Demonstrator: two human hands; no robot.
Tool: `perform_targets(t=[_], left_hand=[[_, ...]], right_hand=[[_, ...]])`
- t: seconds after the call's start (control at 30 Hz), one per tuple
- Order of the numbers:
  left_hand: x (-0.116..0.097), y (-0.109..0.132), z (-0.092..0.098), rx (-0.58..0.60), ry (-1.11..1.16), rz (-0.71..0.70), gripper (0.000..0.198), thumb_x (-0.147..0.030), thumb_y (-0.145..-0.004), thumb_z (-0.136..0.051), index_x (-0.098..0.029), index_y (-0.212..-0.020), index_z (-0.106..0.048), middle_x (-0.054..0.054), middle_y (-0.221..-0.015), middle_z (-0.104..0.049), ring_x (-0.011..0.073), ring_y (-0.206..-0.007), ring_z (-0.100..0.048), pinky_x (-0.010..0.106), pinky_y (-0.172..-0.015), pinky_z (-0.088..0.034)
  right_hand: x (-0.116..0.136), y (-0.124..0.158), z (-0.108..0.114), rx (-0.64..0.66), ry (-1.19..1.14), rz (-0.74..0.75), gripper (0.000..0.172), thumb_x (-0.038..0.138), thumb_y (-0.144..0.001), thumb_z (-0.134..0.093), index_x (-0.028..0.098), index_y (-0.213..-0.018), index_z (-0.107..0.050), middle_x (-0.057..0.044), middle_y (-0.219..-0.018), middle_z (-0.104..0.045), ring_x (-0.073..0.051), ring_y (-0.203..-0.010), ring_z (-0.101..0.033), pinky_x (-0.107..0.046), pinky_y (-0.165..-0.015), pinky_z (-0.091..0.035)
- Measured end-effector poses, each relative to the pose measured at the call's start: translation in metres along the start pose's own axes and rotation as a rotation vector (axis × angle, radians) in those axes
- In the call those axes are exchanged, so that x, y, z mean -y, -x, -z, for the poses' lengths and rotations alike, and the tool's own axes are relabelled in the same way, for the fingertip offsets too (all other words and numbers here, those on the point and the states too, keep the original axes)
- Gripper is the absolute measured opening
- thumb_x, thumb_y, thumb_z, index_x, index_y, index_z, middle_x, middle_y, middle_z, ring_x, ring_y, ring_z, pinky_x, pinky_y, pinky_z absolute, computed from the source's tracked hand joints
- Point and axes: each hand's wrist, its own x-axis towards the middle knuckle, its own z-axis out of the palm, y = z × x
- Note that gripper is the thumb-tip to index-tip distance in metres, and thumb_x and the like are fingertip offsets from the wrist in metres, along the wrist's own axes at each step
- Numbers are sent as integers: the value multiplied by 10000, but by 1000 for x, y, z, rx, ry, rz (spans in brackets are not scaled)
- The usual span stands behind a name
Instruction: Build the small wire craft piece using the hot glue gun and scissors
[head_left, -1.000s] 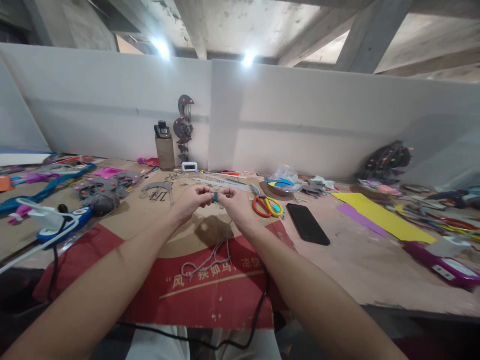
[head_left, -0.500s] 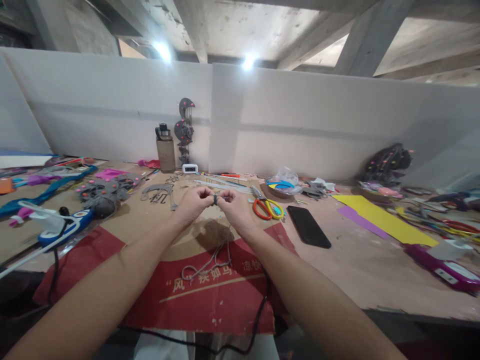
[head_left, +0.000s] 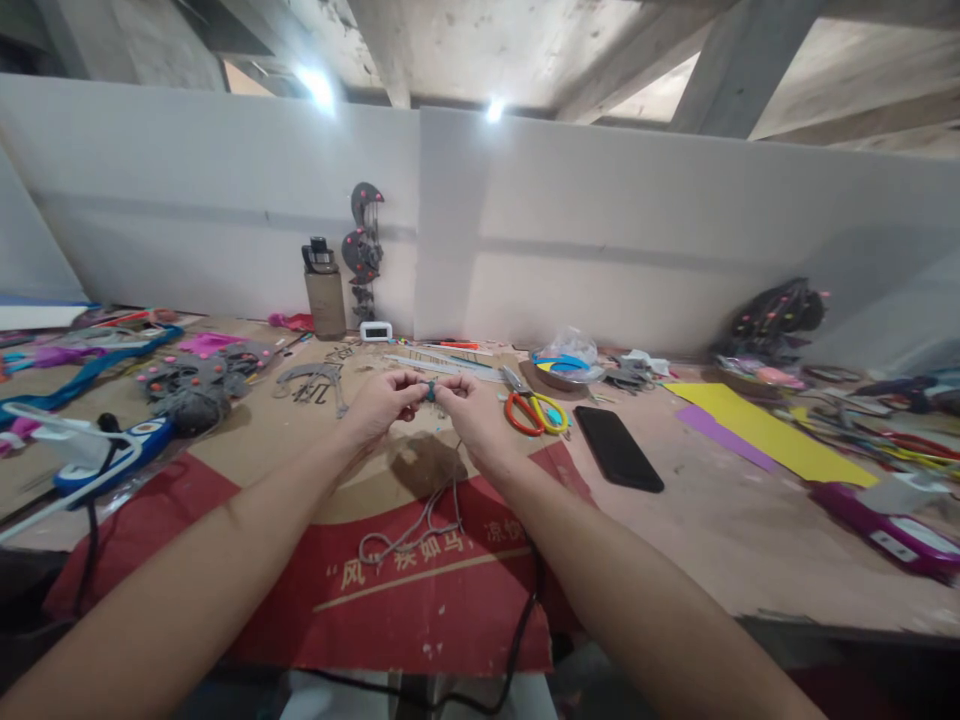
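We are taking the scissors [head_left: 536, 410] as landmark for every place. Far behind them, the white panel [head_left: 637, 220] is closing the view. Around them, the table [head_left: 750, 560] is spreading. A red and brown cardboard [head_left: 420, 620] is lying mostly to their left and reaching nearer to us. Farther to their right, a yellow sheet [head_left: 780, 440] is lying. Well to their left, grey pieces with pinkish dots [head_left: 184, 375] are lying; they are looking more complete, but whether they are belonging to the same work, we cannot tell.

Just left of the scissors, our two hands are meeting. The left hand [head_left: 386, 400] is pinching, thumb and fingers closed, on one side of a small dark-green piece [head_left: 430, 391]; the right hand [head_left: 472, 410] is pinching its other side in the same way. A thin grey cord [head_left: 420, 540] is lying in loose loops, left of the scissors and nearer; whether it is joined to the piece, we cannot tell.

The piece itself, smallest of all, is sitting between the fingertips, above the cardboard. We are judging that the grasping is done and the handwork is under way, not finished; releasing the piece is not yet done.
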Motion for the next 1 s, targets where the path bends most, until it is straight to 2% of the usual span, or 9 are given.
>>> perform_targets(t=[0.2, 0.33, 0.47, 0.5, 0.57, 0.67, 0.73, 0.87, 1.0], left_hand=[[-4, -3, 5, -106, 7, -17, 181, -284, -657, -673, -144, -730, -585, -43, -516, -468, 54, -434, -384, 176, -407, -276], [-15, -9, 26, -256, 76, -61, 185, -256, -622, -679, -142, -698, -554, -38, -556, -474, 42, -441, -380, 156, -379, -235], [-23, -12, 44, -346, 43, -139, 179, -252, -633, -673, -139, -736, -581, -37, -578, -478, 39, -452, -387, 150, -380, -246], [-23, -12, 45, -344, 24, -145, 178, -256, -636, -676, -139, -733, -583, -35, -581, -483, 39, -454, -395, 151, -380, -248], [-22, -10, 43, -312, -7, -141, 185, -271, -638, -686, -140, -721, -584, -32, -574, -493, 44, -453, -410, 157, -379, -251], [-17, -7, 32, -239, -35, -114, 204, -293, -644, -697, -137, -730, -598, -29, -541, -503, 54, -439, -423, 168, -379, -270], [-14, -6, 26, -204, -38, -90, 207, -294, -652, -697, -134, -745, -604, -27, -522, -510, 62, -430, -430, 177, -385, -295], [-10, -7, 22, -149, -36, -66, 194, -286, -673, -690, -131, -753, -604, -26, -513, -519, 72, -431, -445, 196, -409, -349], [-8, -8, 23, -142, -9, -77, 194, -289, -675, -699, -133, -741, -606, -21, -549, -528, 67, -454, -459, 199, -428, -360]], right_hand=[[-10, -1, -3, 131, 12, -81, 249, 400, -711, -590, 183, -832, -609, 64, -571, -460, -76, -480, -363, -208, -471, -308], [-12, -11, 6, 230, 109, -122, 309, 460, -795, -472, 180, -780, -602, 41, -560, -471, -98, -493, -432, -219, -480, -342], [-2, -28, 35, -19, 568, 131, 299, 403, -832, -426, 185, -750, -613, -29, -686, -597, -159, -676, -542, -271, -643, -400], [-1, -31, 43, -93, 673, 164, 286, 387, -834, -425, 186, -766, -617, -48, -740, -626, -175, -729, -560, -285, -681, -402], [-3, -37, 55, -102, 868, 93, 305, 390, -837, -421, 176, -808, -636, -97, -813, -662, -212, -783, -589, -311, -711, -407], [-18, -38, 59, 63, 1027, -116, 348, 470, -777, -524, 152, -764, -663, -171, -828, -683, -273, -819, -626, -338, -709, -424], [-30, -36, 55, 123, 1028, -167, 287, 433, -682, -643, 152, -736, -669, -180, -826, -693, -287, -812, -638, -335, -693, -431], [-46, -36, 50, 115, 950, -175, 107, 252, -605, -677, 157, -651, -655, -172, -741, -690, -286, -744, -641, -335, -646, -429], [-47, -43, 57, 59, 765, -92, 97, 252, -579, -678, 182, -563, -613, -104, -588, -639, -271, -644, -615, -329, -589, -415]])
